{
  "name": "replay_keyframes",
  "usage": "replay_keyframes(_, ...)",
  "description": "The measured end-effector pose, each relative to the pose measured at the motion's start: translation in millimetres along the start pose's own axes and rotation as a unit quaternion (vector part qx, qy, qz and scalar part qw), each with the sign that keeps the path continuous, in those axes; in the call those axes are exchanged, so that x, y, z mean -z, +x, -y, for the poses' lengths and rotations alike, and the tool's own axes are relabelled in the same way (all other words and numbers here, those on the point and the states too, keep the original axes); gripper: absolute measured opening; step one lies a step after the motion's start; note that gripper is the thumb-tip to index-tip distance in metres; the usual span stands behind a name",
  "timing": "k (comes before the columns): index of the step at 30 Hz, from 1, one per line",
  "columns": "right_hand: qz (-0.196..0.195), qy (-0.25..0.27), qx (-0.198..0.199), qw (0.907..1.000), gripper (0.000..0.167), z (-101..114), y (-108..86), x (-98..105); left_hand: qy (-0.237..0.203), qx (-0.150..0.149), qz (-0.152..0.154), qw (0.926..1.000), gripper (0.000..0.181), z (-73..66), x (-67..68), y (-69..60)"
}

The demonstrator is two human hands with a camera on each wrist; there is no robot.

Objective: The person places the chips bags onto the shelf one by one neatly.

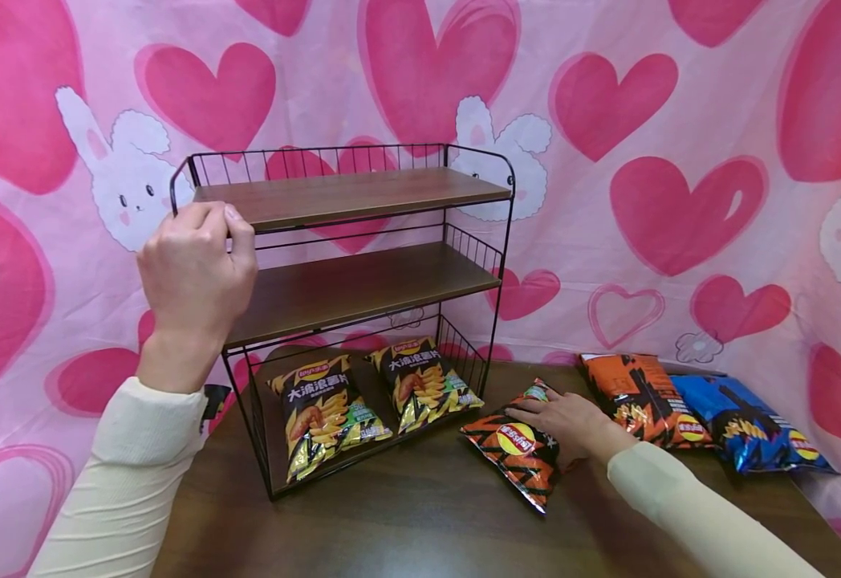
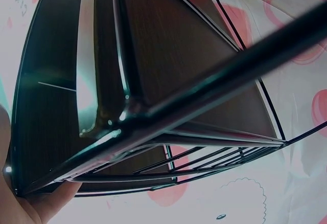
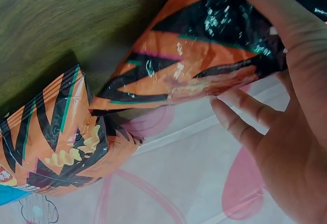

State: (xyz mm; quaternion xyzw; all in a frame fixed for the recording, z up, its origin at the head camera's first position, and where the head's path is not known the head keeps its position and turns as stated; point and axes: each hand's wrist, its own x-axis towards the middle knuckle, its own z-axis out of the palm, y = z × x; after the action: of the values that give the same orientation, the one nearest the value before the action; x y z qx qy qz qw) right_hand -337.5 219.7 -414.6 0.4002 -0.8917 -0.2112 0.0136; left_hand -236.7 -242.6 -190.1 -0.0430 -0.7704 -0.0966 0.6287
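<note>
The right hand holds an orange-and-black chip bag

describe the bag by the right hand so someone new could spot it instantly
Start at the three-tier black wire shelf. Just right of its bottom level is an orange-and-black chip bag. Unlike the other orange bag farther right, it has the person's right hand on it.
</note>
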Motion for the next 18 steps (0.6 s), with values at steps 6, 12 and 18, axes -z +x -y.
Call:
replay_keyframes(6, 0.007, 0.051, -0.016, 0.9985, 0.113, 1, 1.0, 1, 0.001, 0.001, 0.005, 1.0000, 0.052, 0.6, 0.9, 0.1)
replay_keyframes(12, 0.027, 0.102, -0.037, 0.9938, 0.113, 2, -2.5, 5, 0.001, 0.001, 0.008, 1.0000, 0.052, 0.5, 1.4, 0.2)
replay_keyframes(18, 0.060, 0.146, -0.059, 0.9857, 0.104, 6, -10.5, 10, 0.000, 0.001, 0.011, 0.9999, 0.053, 0.9, 1.4, 0.1)
